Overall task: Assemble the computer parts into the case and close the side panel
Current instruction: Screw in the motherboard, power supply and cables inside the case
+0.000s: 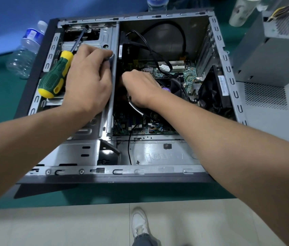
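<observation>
Here, left hand (88, 80) resting on drive cage (94, 39), right hand (140, 89) curled among cables (159, 55)

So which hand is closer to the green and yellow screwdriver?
The left hand. It rests on the drive cage right beside the screwdriver, against its handle. The right hand is farther away, reaching down among the cables inside the case.
</observation>
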The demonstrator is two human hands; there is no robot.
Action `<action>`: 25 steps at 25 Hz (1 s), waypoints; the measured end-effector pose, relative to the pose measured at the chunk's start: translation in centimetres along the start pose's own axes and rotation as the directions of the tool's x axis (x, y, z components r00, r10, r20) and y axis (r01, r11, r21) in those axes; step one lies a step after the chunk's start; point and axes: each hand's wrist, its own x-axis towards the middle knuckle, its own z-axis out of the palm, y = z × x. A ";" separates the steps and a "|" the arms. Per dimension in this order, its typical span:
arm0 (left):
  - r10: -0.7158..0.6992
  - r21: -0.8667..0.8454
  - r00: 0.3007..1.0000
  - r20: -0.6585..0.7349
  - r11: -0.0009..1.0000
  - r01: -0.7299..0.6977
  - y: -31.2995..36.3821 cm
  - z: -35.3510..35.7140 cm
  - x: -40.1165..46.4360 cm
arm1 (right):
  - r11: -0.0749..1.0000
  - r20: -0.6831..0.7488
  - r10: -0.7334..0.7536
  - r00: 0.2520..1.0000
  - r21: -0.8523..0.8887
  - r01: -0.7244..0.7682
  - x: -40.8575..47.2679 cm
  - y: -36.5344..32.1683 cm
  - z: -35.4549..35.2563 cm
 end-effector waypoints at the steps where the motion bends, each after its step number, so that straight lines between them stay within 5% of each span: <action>1: -0.002 0.000 1.000 0.000 1.000 0.002 0.0 0.0 0.0 | 1.000 -0.003 0.003 1.000 -0.001 -0.003 0.0 0.0 0.0; 12: 0.012 0.017 1.000 0.014 1.000 -0.012 0.1 0.0 0.1 | 0.988 0.039 -0.123 0.992 -0.084 0.126 -0.6 -1.1 -0.9; 20: 0.021 0.035 1.000 0.014 0.999 -0.022 0.0 0.1 0.0 | 0.999 0.071 -0.038 0.997 0.013 0.038 -0.5 -1.9 -0.4; 25: 0.034 0.035 0.999 0.010 0.999 -0.034 0.1 0.2 -0.1 | 0.994 0.070 -0.109 0.992 -0.009 0.109 -1.1 -2.2 -0.9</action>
